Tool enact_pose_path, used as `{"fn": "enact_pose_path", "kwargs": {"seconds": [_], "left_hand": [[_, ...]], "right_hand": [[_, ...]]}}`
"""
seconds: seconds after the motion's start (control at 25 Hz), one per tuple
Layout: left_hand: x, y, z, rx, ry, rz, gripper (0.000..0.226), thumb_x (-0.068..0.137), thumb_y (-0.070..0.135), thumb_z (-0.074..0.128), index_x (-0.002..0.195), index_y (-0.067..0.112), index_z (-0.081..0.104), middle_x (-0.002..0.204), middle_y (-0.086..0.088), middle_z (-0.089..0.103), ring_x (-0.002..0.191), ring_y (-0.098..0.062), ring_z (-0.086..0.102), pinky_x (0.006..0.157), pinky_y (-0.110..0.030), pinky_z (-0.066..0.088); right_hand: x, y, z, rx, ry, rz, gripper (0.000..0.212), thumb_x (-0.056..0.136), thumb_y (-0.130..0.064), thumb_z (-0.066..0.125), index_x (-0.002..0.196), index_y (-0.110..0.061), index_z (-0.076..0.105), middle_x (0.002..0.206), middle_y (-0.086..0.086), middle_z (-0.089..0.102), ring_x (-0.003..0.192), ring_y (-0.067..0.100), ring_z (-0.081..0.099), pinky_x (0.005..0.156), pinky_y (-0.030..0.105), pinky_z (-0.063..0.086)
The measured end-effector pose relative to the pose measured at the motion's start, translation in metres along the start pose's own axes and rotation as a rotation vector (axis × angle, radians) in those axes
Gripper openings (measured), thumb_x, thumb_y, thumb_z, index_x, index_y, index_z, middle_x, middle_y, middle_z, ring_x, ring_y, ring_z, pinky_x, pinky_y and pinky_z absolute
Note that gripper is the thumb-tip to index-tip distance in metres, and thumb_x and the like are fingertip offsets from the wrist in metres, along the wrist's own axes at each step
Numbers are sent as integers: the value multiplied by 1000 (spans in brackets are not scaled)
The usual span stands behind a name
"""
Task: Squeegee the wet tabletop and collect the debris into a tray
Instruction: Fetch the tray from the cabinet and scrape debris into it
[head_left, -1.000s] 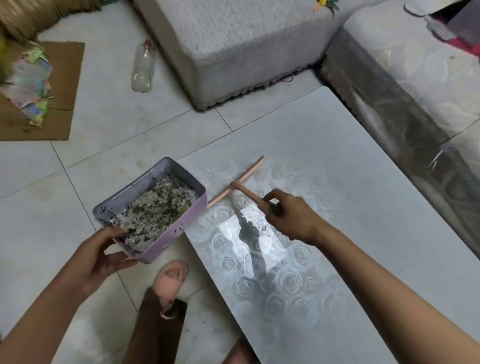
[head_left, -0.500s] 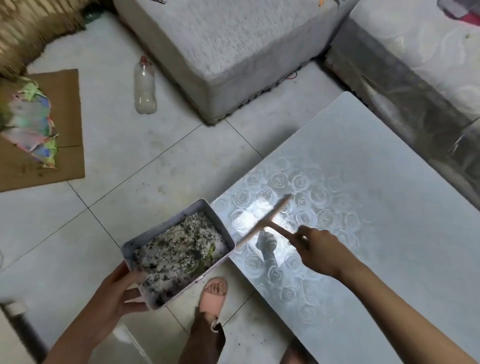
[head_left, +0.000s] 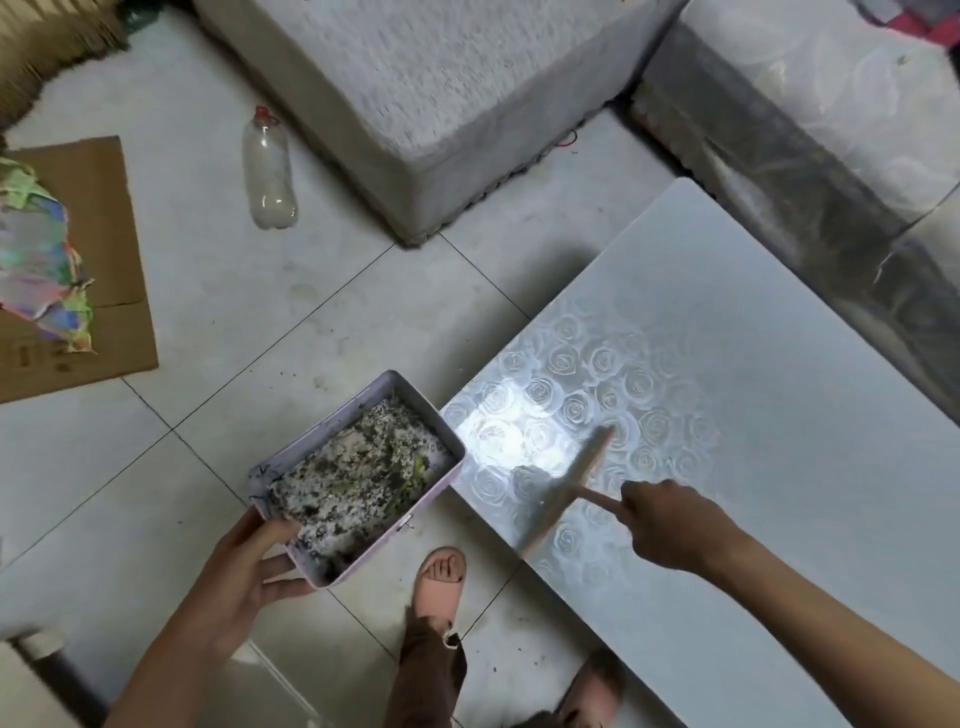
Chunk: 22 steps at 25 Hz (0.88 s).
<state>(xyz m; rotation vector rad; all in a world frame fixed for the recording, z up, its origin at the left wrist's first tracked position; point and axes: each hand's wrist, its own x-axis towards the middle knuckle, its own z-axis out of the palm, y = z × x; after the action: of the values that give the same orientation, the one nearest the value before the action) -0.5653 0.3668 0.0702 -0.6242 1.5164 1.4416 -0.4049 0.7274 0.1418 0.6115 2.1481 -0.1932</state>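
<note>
A pale lilac tray (head_left: 363, 400) full of dark and white debris (head_left: 358, 483) hangs just off the left corner of the glossy rose-patterned tabletop (head_left: 727, 415). My left hand (head_left: 244, 571) grips the tray's near corner, thumb over the rim. My right hand (head_left: 670, 525) holds the handle of a small pinkish squeegee (head_left: 571, 483), whose blade lies on the tabletop near its left edge, a little right of the tray.
Under the table edge stand my feet in pink sandals (head_left: 439, 577). On the tiled floor lie a plastic bottle (head_left: 267, 171), cardboard (head_left: 104, 249) with crumpled coloured paper (head_left: 36, 265), and scattered crumbs. Grey upholstered blocks (head_left: 441, 104) close off the far side.
The view has tilted and shifted. The squeegee blade has turned and slid toward the table's near-left edge. The tray stays in my left hand beside the corner.
</note>
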Motion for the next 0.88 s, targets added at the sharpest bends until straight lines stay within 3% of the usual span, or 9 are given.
{"fn": "enact_pose_path", "kwargs": {"seconds": [0.08, 0.16, 0.28, 0.44, 0.52, 0.64, 0.8, 0.88], "left_hand": [[0, 3, -1, 11, 8, 3, 39, 92, 8, 50, 129, 18, 51, 135, -12, 54, 99, -40, 59, 59, -41, 55], [1, 2, 4, 20, 11, 0, 36, 91, 8, 50, 125, 19, 54, 131, -12, 57, 93, -38, 62, 54, -38, 56], [1, -1, 10, 16, 2, -10, 34, 89, 10, 53, 121, 22, 56, 127, -11, 62, 90, -37, 65, 54, -38, 56], [1, 0, 16, 69, -29, -26, 56, 68, 20, 70, 123, 23, 56, 131, -11, 58, 97, -39, 63, 56, -40, 56], [2, 1, 23, 94, -40, -40, 65, 73, 18, 69, 134, 18, 48, 138, -13, 52, 106, -43, 58, 59, -42, 56], [3, 3, 31, 104, -57, -35, 50, 89, 13, 55, 138, 13, 44, 141, -16, 48, 101, -42, 59, 60, -42, 56], [0, 0, 51, 107, -68, -22, 34, 93, 9, 50, 126, 12, 51, 134, -17, 52, 82, -36, 63, 53, -39, 57], [-1, -3, 62, 104, -77, -12, 30, 93, 8, 49, 122, 13, 53, 128, -17, 55, 81, -37, 63, 52, -39, 57]], "right_hand": [[-2, -12, 0, 31, 64, -54, 4, 91, -24, 45, 89, -21, 42, 97, 9, 62, 91, 31, 61, 62, 30, 35], [12, -43, -7, 121, 101, -133, 8, 90, -22, 47, 86, -19, 41, 89, 11, 60, 80, 32, 58, 58, 30, 34], [24, -70, 1, 190, 112, -194, 9, 89, -18, 48, 86, -18, 39, 86, 13, 59, 72, 31, 52, 55, 30, 32], [-11, -9, 49, 218, 22, -33, 8, 93, -23, 43, 89, -20, 36, 95, 11, 63, 86, 32, 60, 60, 31, 36], [-37, 23, 59, 198, -4, 66, 10, 95, -27, 41, 88, -21, 37, 96, 10, 64, 88, 32, 61, 60, 32, 38], [-33, 17, 53, 212, 96, 20, 15, 95, -29, 40, 83, -20, 39, 91, 12, 64, 86, 34, 61, 59, 31, 36], [14, -28, 24, 296, 182, -117, 13, 92, -24, 46, 84, -17, 40, 87, 14, 61, 70, 32, 50, 52, 30, 30], [19, -17, 33, 286, 175, -91, 9, 91, -21, 48, 87, -17, 40, 90, 13, 61, 72, 31, 51, 51, 29, 30]]}}
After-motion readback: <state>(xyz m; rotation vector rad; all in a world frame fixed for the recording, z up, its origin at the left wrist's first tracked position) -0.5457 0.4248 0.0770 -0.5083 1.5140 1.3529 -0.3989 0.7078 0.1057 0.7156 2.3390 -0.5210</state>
